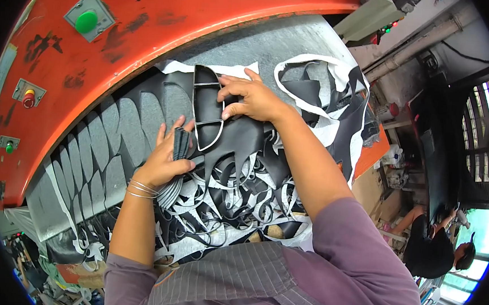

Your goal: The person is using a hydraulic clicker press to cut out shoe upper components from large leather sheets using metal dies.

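My left hand (pixel 164 161) is closed around a stack of cut grey-black pieces (pixel 181 142), its fingertips close to a metal cutting die (pixel 208 84). The die is a long half-oval frame with crossbars, lying on a black sheet (pixel 242 141) with a pale underside. My right hand (pixel 255 101) grips the die's right side between thumb and fingers. Cut-out gaps shaped like long leaves run along the sheet's left part, over a grey metal bed (pixel 252 37). The palm side of my left hand is hidden.
An orange-red machine body (pixel 169 8) arches over the far side, with a green button (pixel 86 22) and a red knob (pixel 29 98). Tangled offcuts (pixel 236 191) heap between my forearms. Larger scraps (pixel 317 89) lie at the right. A seated person (pixel 432 248) works far right.
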Tool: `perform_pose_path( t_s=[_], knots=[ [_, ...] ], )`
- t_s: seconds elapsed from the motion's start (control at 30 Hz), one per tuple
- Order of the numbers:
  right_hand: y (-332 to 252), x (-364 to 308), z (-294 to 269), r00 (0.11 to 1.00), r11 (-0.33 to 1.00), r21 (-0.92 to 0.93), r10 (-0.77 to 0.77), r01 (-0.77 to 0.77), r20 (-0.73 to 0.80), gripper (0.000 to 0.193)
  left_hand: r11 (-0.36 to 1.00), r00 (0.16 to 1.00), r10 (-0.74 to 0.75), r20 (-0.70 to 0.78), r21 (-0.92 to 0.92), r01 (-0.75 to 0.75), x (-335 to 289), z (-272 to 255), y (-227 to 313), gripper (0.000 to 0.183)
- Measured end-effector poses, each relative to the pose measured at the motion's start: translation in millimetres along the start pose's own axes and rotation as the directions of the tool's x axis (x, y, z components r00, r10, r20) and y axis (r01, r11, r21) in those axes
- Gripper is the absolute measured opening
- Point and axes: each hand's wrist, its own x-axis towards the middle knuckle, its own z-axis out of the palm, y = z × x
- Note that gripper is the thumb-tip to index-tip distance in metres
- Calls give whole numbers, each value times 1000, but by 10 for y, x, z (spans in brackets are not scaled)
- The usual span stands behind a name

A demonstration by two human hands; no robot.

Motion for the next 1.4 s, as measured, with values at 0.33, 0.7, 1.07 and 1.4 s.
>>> perform_pose_path(
  t_s=[0.33,0.7,1.07,1.4],
  knots=[
    [-444,-197,-276,991,990,117,86,-74,-103,75,890,965,-20,-263,-444,-103,-327,-3,-255,70],
    [-1641,-512,49,948,997,7,-72,78,-310,45,852,48,-123,-991,-130,-508,-2622,-1189,-1043,22],
    [-2502,-1075,914,974,945,-277,-125,175,191,41,651,675,-181,-715,-601,-463,-3380,-120,-1458,32],
    [-2139,-2044,1843,995,882,-468,-21,63,94,52,867,912,-80,-403,423,263,-2928,1120,-188,52]
  ],
)
